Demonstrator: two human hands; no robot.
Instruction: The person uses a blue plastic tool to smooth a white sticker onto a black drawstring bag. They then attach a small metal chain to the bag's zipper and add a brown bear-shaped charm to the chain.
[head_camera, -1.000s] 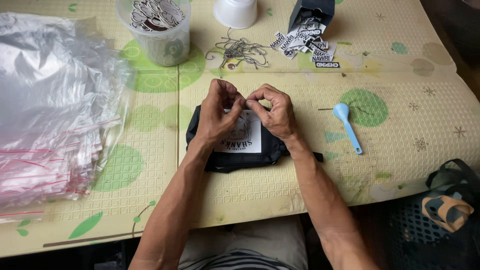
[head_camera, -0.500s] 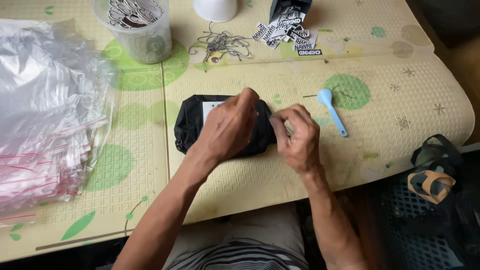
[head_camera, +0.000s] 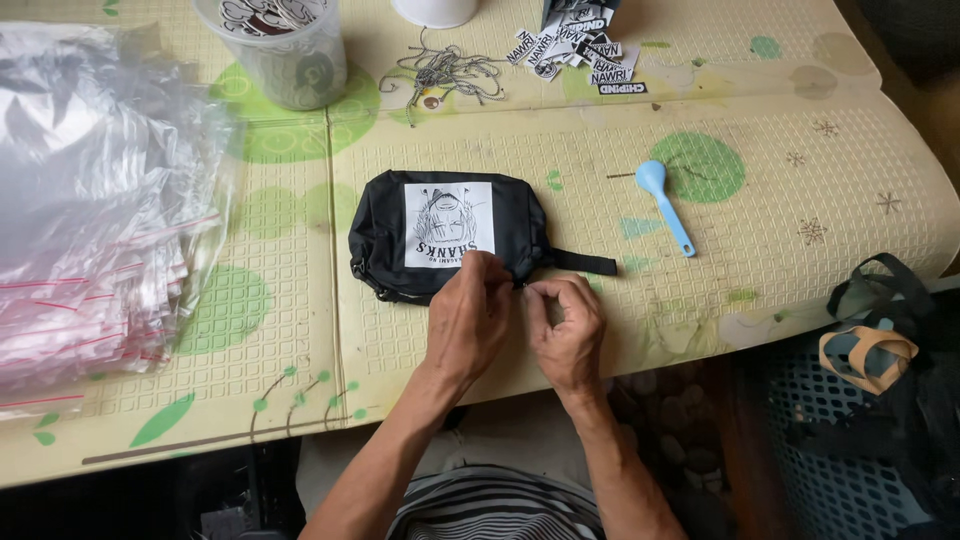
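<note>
A black zip pouch (head_camera: 385, 225) with a white printed square patch lies flat on the cream patterned mat (head_camera: 780, 220), its strap pointing right. My left hand (head_camera: 468, 322) pinches the pouch's near edge with curled fingers. My right hand (head_camera: 568, 325) sits close beside it, fingertips pinched together at the same edge near the strap's base. What the right fingertips hold is too small to make out.
A pile of clear zip bags (head_camera: 90, 210) covers the left side. At the back stand a clear plastic cup (head_camera: 280, 45), a tangle of thin strings (head_camera: 440, 72) and scattered labels (head_camera: 580, 45). A blue spoon (head_camera: 665, 205) lies right. A basket (head_camera: 870, 400) sits lower right.
Both hands have slid from on top of the pouch to its near edge, uncovering the white patch. The view has shifted slightly.
</note>
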